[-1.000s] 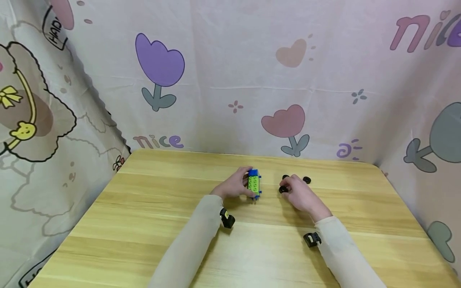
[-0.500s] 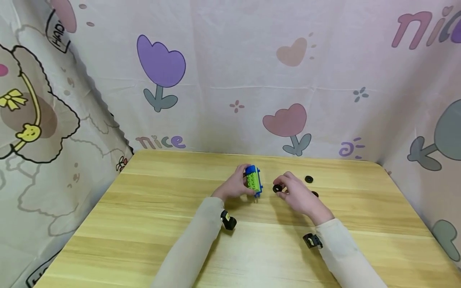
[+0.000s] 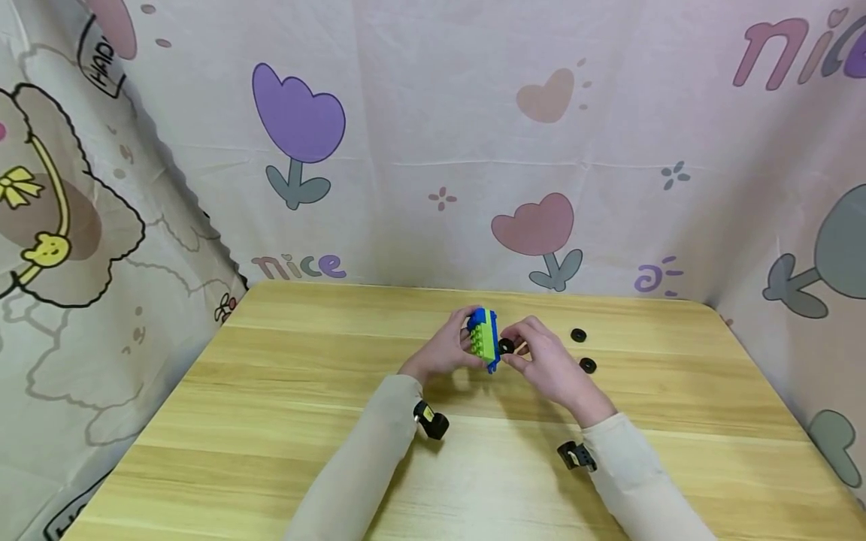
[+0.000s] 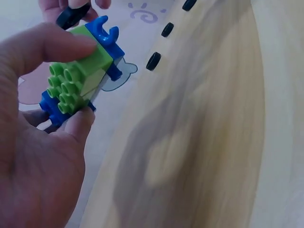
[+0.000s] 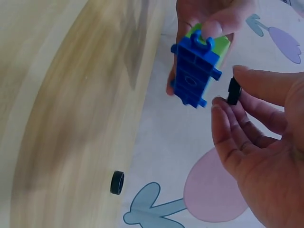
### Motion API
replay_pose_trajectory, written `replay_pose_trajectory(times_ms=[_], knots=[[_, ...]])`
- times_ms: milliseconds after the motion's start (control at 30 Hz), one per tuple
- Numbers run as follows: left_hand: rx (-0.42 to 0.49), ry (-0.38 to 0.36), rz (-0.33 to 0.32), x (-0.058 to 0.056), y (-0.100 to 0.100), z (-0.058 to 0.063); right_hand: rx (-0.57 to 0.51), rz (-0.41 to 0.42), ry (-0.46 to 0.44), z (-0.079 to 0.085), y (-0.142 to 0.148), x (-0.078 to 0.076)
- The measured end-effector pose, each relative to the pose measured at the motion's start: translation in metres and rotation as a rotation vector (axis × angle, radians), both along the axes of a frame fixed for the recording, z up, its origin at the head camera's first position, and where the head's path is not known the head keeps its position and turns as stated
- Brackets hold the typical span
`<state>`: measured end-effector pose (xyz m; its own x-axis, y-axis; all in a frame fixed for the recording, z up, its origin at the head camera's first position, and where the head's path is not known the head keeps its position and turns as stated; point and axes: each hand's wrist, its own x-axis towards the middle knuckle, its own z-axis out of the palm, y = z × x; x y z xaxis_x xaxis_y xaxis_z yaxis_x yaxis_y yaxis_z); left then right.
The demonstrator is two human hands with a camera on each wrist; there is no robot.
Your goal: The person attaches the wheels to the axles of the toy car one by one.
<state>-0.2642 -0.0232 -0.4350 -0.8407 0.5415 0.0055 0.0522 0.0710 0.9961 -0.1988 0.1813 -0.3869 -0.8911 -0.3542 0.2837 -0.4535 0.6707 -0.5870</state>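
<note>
My left hand (image 3: pixel 443 349) grips a toy building-block car (image 3: pixel 483 336), green studded bricks on a blue base. In the right wrist view the blue base (image 5: pixel 190 78) faces the camera, with short axle pegs along its sides and a hook at one end. My right hand (image 3: pixel 551 368) pinches a small black wheel (image 5: pixel 234 91) between thumb and fingers, close beside a peg of the base. In the head view this wheel (image 3: pixel 506 346) overlaps the car's right side. The car is tilted, its studs turned to the left.
On the wooden table (image 3: pixel 304 451), a black wheel (image 3: pixel 578 335) and another wheel (image 3: pixel 588 366) lie right of my right hand. The left wrist view shows a third loose wheel (image 4: pixel 153 61) in line with them. A patterned cloth (image 3: pixel 419 113) hangs behind the table.
My right hand has carried a wheel leftward from the loose wheels up to the car. My left hand has tilted the car and moved it slightly to the right.
</note>
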Motion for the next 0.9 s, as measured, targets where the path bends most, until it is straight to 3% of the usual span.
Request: replay_pose_trajectory(times_ms=[433,900], knots=[[0.118,-0.081,-0.040,0.0079,0.0023,0.0015,-0.048,0.004,0.017,-0.0004,-0.0026,0.0042],[0.195,-0.079,-0.048,0.0109,0.0037,-0.0017,-0.107,0.000,-0.043,-0.0039,-0.0043,0.0041]])
